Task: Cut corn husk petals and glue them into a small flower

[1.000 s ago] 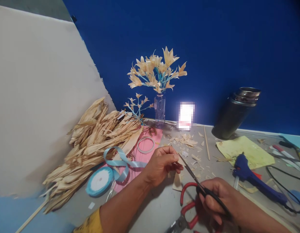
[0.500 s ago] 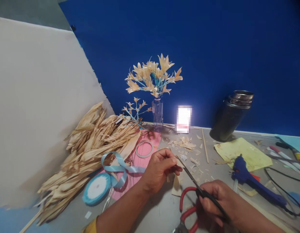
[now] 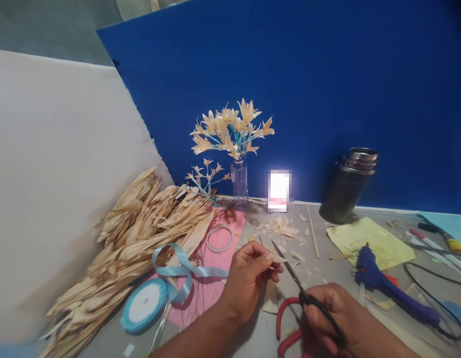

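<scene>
Between the thumb and fingers of my left hand (image 3: 251,276) is pinched a small pale piece of corn husk (image 3: 277,257), its pointed end sticking out to the right. My right hand (image 3: 337,313) is closed around the black handles of a pair of scissors (image 3: 295,278). Their blades point up and left, with the husk piece's tip right beside them. Under my right hand lie red-handled pliers (image 3: 282,315), partly hidden. A flat piece of husk (image 3: 270,297) rests on the table below my left hand.
A large bundle of dried husks (image 3: 133,258), a blue ribbon spool (image 3: 144,306) and pink paper (image 3: 206,288) lie left. A vase (image 3: 239,186) of husk flowers (image 3: 230,129) stands behind. To the right are a blue glue gun (image 3: 390,288), yellow paper (image 3: 375,238) and a dark flask (image 3: 347,186).
The husk piece in my left hand has turned so its pale face and tip now show beside the scissor blades. The whole view has tilted slightly upward.
</scene>
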A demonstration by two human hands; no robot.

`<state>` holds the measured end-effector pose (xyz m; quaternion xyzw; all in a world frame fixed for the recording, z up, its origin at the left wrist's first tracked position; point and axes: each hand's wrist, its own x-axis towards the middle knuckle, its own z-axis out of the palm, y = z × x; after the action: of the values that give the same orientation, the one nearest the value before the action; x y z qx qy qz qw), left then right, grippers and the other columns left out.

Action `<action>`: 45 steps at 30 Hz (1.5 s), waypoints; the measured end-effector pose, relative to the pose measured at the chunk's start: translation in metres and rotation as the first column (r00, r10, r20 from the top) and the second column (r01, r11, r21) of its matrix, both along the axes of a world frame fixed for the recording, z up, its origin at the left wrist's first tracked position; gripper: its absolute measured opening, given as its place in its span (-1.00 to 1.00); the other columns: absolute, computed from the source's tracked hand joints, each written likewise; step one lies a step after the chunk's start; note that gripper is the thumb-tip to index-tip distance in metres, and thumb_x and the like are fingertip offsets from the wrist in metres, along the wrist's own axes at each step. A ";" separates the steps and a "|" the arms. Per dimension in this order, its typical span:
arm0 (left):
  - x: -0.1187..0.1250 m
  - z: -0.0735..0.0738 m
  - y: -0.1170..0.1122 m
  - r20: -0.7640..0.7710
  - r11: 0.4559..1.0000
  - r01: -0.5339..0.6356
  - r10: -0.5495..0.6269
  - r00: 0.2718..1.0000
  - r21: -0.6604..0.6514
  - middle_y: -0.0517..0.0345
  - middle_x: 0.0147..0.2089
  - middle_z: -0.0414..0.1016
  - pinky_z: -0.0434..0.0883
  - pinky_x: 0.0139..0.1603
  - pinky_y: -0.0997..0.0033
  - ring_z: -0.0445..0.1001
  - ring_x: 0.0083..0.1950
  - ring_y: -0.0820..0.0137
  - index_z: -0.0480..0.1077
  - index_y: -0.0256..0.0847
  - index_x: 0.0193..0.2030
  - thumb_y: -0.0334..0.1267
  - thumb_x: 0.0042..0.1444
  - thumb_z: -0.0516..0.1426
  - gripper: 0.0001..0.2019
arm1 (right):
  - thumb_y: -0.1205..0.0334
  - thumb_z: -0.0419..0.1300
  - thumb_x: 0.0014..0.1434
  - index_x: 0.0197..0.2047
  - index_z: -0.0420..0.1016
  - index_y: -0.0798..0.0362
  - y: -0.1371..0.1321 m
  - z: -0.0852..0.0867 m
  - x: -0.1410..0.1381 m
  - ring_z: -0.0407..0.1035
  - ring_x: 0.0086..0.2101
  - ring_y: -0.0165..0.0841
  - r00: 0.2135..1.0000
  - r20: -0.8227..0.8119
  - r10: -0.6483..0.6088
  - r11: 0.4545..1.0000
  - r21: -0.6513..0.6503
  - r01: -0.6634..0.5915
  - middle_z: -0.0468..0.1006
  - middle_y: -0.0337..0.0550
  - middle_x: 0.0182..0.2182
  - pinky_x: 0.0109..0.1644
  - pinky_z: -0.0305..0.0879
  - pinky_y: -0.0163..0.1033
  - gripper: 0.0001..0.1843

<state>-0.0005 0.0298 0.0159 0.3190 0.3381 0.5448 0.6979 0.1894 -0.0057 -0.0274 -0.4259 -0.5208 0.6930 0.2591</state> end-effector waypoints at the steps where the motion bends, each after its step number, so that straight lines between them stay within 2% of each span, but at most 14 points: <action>1: 0.000 0.000 -0.001 -0.002 1.000 0.001 -0.001 1.000 -0.015 0.17 -0.47 0.49 0.37 -0.41 0.49 0.49 -0.42 0.44 0.38 -0.26 -0.47 -0.21 -0.13 0.42 -0.70 | -0.50 0.22 -0.02 -0.67 0.22 0.03 0.000 0.001 -0.002 -0.07 -0.74 -0.58 1.000 -0.009 -0.020 0.999 -0.028 0.019 0.15 -0.39 -0.79 -0.69 -0.22 -0.39 -0.26; 4: 0.000 -0.002 -0.002 -0.008 0.999 0.019 -0.019 1.000 -0.048 0.17 -0.49 0.49 0.33 -0.43 0.52 0.45 -0.47 0.49 0.37 -0.26 -0.46 -0.20 -0.11 0.41 -0.69 | -0.52 0.18 0.01 -0.61 0.23 0.01 0.001 0.004 -0.006 -0.15 -0.77 -0.59 0.995 -0.032 -0.094 0.992 -0.084 0.091 0.17 -0.41 -0.78 -0.73 -0.24 -0.40 -0.28; 6: 0.000 -0.003 -0.002 -0.009 0.998 0.039 -0.040 0.999 -0.054 0.16 -0.50 0.49 0.32 -0.44 0.51 0.43 -0.50 0.50 0.36 -0.26 -0.46 -0.20 -0.10 0.40 -0.70 | -0.51 0.18 0.04 -0.60 0.21 0.01 0.002 0.006 -0.006 -0.12 -0.76 -0.59 0.995 -0.046 -0.092 0.995 -0.053 0.089 0.24 -0.37 -0.75 -0.72 -0.20 -0.41 -0.29; 11: 0.000 -0.003 -0.001 0.009 0.993 0.097 -0.096 0.995 -0.067 0.15 -0.52 0.49 0.32 -0.45 0.50 0.43 -0.52 0.48 0.37 -0.26 -0.47 -0.24 -0.11 0.37 -0.74 | -0.58 0.14 0.00 -0.54 0.32 0.07 0.004 0.010 0.001 -0.01 -0.70 -0.57 0.997 -0.054 0.057 0.993 0.107 -0.051 0.33 -0.28 -0.69 -0.66 -0.11 -0.40 -0.23; 16: -0.001 -0.003 -0.001 -0.004 0.988 0.131 -0.132 0.991 -0.079 0.14 -0.55 0.49 0.32 -0.48 0.49 0.42 -0.54 0.47 0.36 -0.25 -0.50 -0.26 -0.13 0.35 -0.77 | -0.56 0.14 0.04 -0.54 0.32 0.07 0.000 0.008 0.004 0.07 -0.69 -0.52 0.984 -0.089 0.153 0.986 0.082 -0.146 0.29 -0.30 -0.71 -0.64 0.03 -0.40 -0.24; 19: -0.002 -0.003 -0.001 -0.024 0.988 0.131 -0.133 0.991 -0.085 0.15 -0.57 0.48 0.32 -0.49 0.50 0.41 -0.55 0.48 0.35 -0.25 -0.50 -0.27 -0.14 0.35 -0.77 | -0.54 0.16 0.04 -0.56 0.32 0.07 -0.001 0.006 0.003 0.06 -0.70 -0.53 0.983 -0.089 0.158 0.986 0.070 -0.152 0.28 -0.30 -0.72 -0.65 0.00 -0.40 -0.25; 21: -0.002 -0.003 -0.001 -0.037 0.986 0.141 -0.145 0.989 -0.086 0.14 -0.56 0.49 0.32 -0.49 0.51 0.42 -0.55 0.49 0.36 -0.25 -0.49 -0.25 -0.14 0.36 -0.75 | -0.53 0.19 0.02 -0.58 0.30 0.07 0.000 0.007 0.001 0.01 -0.72 -0.56 0.991 -0.077 0.113 0.993 0.054 -0.109 0.28 -0.31 -0.73 -0.68 -0.10 -0.40 -0.25; 23: -0.002 -0.003 -0.001 -0.051 0.984 0.152 -0.157 0.986 -0.087 0.13 -0.53 0.52 0.32 -0.49 0.52 0.43 -0.54 0.49 0.36 -0.25 -0.46 -0.21 -0.13 0.38 -0.72 | -0.47 0.27 -0.01 -0.56 0.30 0.06 0.001 0.010 -0.001 -0.02 -0.71 -0.57 0.995 -0.096 -0.012 0.999 0.031 0.015 0.25 -0.35 -0.72 -0.67 -0.13 -0.40 -0.29; 26: -0.001 -0.005 -0.002 -0.077 0.979 0.175 -0.183 0.980 -0.104 0.14 -0.50 0.52 0.31 -0.50 0.54 0.43 -0.53 0.50 0.37 -0.25 -0.42 -0.18 -0.12 0.40 -0.69 | -0.20 0.45 -0.03 -0.43 0.40 0.09 0.003 0.015 -0.004 0.14 -0.60 -0.51 0.951 -0.154 -0.269 0.961 0.023 0.275 0.35 -0.33 -0.60 -0.54 0.06 -0.39 -0.47; 29: 0.001 -0.007 -0.005 -0.107 0.967 0.221 -0.235 0.966 -0.130 0.17 -0.53 0.50 0.30 -0.50 0.54 0.41 -0.56 0.52 0.37 -0.25 -0.44 -0.17 -0.15 0.41 -0.68 | -0.02 0.50 -0.03 -0.27 0.47 0.08 0.002 0.018 -0.005 0.32 -0.46 -0.40 0.895 -0.163 -0.416 0.905 0.024 0.425 0.48 -0.24 -0.46 -0.41 0.21 -0.34 -0.56; 32: 0.002 -0.009 -0.007 -0.152 0.955 0.262 -0.283 0.947 -0.140 0.17 -0.56 0.49 0.31 -0.50 0.54 0.39 -0.58 0.53 0.36 -0.24 -0.47 -0.15 -0.17 0.41 -0.67 | 0.00 0.52 -0.06 -0.26 0.49 0.08 0.000 0.020 -0.005 0.34 -0.46 -0.39 0.877 -0.154 -0.455 0.885 0.032 0.465 0.48 -0.25 -0.46 -0.41 0.22 -0.33 -0.57; 35: 0.004 -0.010 -0.008 -0.183 0.951 0.278 -0.300 0.936 -0.137 0.15 -0.55 0.50 0.31 -0.49 0.54 0.39 -0.58 0.52 0.36 -0.24 -0.47 -0.12 -0.16 0.42 -0.65 | 0.05 0.52 -0.06 -0.28 0.47 0.07 -0.004 0.021 -0.007 0.35 -0.47 -0.40 0.879 -0.192 -0.436 0.896 0.002 0.445 0.49 -0.26 -0.46 -0.40 0.25 -0.32 -0.58; 40: 0.012 -0.015 -0.016 -0.050 0.948 0.300 -0.307 0.951 -0.110 0.14 -0.48 0.51 0.32 -0.50 0.51 0.42 -0.52 0.48 0.40 -0.25 -0.36 -0.03 -0.13 0.42 -0.60 | 0.07 0.49 0.01 -0.24 0.41 0.03 -0.007 0.024 -0.015 0.44 -0.45 -0.31 0.841 -0.309 -0.445 0.891 -0.058 0.450 0.51 -0.24 -0.47 -0.29 0.40 -0.19 -0.61; 45: 0.017 -0.017 -0.020 -0.097 0.967 0.209 -0.225 0.970 -0.146 0.21 -0.52 0.45 0.28 -0.50 0.54 0.37 -0.53 0.52 0.37 -0.24 -0.42 -0.13 -0.17 0.44 -0.64 | 0.06 0.53 -0.06 -0.26 0.42 0.05 -0.007 0.026 -0.020 0.45 -0.42 -0.31 0.838 -0.300 -0.455 0.888 -0.083 0.452 0.53 -0.21 -0.45 -0.31 0.38 -0.24 -0.55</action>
<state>0.0170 0.0094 -0.0015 0.3365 0.3758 0.4222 0.7532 0.1699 -0.0130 -0.0012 -0.4233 -0.3548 0.6725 0.4926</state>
